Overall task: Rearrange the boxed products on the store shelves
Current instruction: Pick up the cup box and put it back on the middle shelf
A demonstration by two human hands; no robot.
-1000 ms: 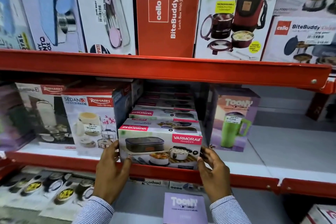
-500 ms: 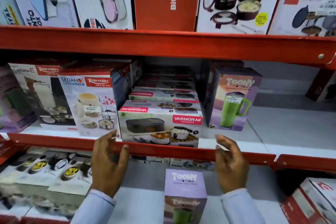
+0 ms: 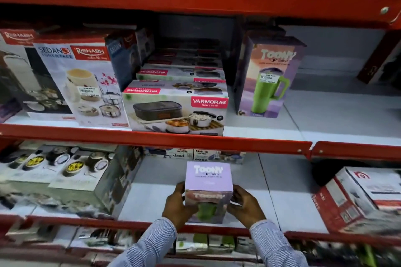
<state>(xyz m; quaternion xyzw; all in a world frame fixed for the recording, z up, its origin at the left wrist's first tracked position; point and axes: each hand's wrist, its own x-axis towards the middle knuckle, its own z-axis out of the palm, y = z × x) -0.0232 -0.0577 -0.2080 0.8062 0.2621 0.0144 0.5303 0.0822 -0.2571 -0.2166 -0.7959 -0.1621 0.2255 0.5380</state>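
From the head view, your hands have left the white Varmora lunch-box carton [image 3: 175, 110], now squared at the middle shelf's red lip, and dropped to the shelf below; your left hand [image 3: 176, 207] and right hand [image 3: 246, 206] grip the lilac Toony tumbler box [image 3: 208, 182] by its sides, likely bound beside its twin [image 3: 269, 78] above

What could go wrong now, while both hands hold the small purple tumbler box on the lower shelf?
1. The left hand and right hand grip only the lower sides of the purple tumbler box; it could tip if lifted quickly.
2. The red shelf edge hangs just above, so the box may bump it on the way up.
3. Set beside the tall tumbler box, it could knock that one over.
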